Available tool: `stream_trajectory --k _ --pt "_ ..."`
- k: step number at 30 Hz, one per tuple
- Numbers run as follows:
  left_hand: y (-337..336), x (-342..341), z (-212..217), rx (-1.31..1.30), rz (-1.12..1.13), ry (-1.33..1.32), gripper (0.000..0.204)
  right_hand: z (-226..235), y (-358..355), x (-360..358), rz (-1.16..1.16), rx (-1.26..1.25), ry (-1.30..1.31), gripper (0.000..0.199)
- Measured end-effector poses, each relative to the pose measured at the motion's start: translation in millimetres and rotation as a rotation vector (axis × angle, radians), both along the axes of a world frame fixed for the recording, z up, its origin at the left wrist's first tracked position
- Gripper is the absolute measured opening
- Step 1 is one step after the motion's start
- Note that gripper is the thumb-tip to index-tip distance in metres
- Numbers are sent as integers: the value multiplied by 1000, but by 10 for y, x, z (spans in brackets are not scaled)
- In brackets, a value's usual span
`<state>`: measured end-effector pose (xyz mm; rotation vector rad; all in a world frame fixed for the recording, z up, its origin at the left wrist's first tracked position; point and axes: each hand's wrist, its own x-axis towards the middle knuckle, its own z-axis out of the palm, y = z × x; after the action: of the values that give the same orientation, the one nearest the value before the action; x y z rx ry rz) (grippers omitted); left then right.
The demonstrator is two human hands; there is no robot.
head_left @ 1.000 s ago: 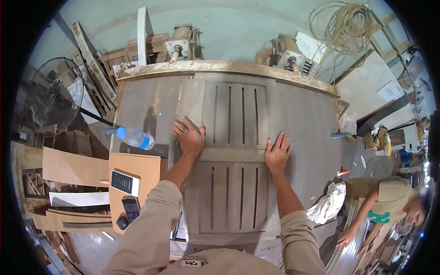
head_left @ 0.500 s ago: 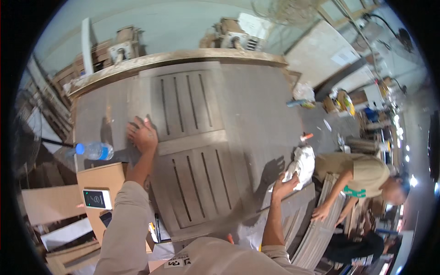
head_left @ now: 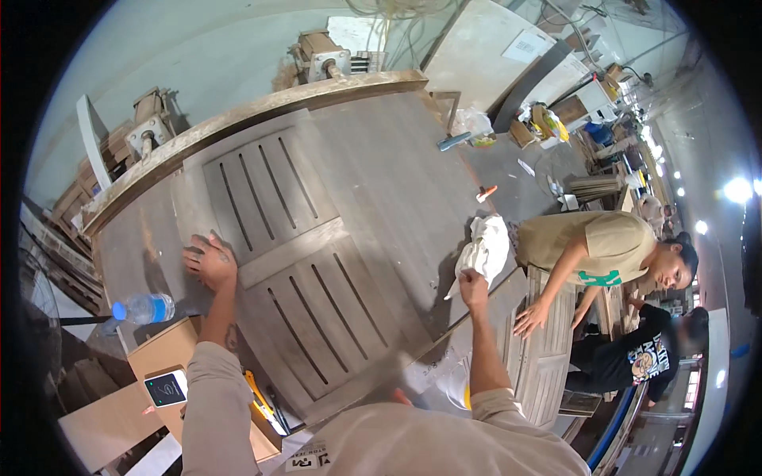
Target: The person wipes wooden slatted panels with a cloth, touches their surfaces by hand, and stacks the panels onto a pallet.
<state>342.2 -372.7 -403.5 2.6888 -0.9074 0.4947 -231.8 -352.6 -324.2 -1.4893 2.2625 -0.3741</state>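
Note:
A grey slatted wooden panel (head_left: 302, 254) lies flat on the big workbench (head_left: 413, 166). My left hand (head_left: 208, 262) rests flat on the panel's left edge, fingers spread. My right hand (head_left: 473, 287) is at the bench's right edge, closed on the lower end of a white rag (head_left: 484, 247) that lies bunched on the bench top.
A plastic water bottle (head_left: 144, 309) lies left of the panel. A cardboard box (head_left: 171, 357) holds a phone (head_left: 166, 389), with yellow tools (head_left: 262, 401) beside it. A person in a tan shirt (head_left: 603, 250) bends over stacked slatted panels (head_left: 548, 357) on the right. Machines and wood stand behind the bench.
My right hand left the panel, swung right to the bench edge and took hold of the white rag. My view turned right. My left hand stayed on the panel.

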Motion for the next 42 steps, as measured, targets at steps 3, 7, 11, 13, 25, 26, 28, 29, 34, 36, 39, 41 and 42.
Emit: stream_trajectory --k 3,7,11,13,25,26,28,29,34,36,39,41,42 --pt "-24 -58 115 -11 -33 83 53 377 -156 135 348 -431 -143 19" --pt "-33 -17 25 -43 -42 39 54 983 -556 680 182 -568 -650 15" --pt "-10 -37 115 -22 28 69 54 725 -1110 1340 164 -567 -1008 18" --pt "24 -6 142 -28 1 166 55 525 -1354 1963 250 -569 -765 23" --pt "38 11 211 72 -15 317 57 -270 -2494 5958 1270 -561 -357 37" --pt "43 14 212 69 4 311 57 -276 -2526 6135 1362 -570 -277 37" --pt "38 12 208 74 -18 346 58 -284 -2615 6395 1517 -589 -26 36" --pt "39 21 205 68 -10 344 58 -318 -2630 6451 1525 -595 -27 36" --pt "52 73 355 67 -47 383 58 -328 -2603 6529 1695 -670 319 24" --pt "77 47 280 66 -47 379 58 -366 -2594 6439 1730 -683 322 22" --pt "41 57 274 53 -38 361 58 -305 -2629 6364 1781 -686 361 20" --pt "43 52 268 47 -42 364 57 -229 -2649 6318 1835 -572 344 21" --pt "39 63 252 35 -39 376 58 -199 -2650 6328 1834 -575 350 21"
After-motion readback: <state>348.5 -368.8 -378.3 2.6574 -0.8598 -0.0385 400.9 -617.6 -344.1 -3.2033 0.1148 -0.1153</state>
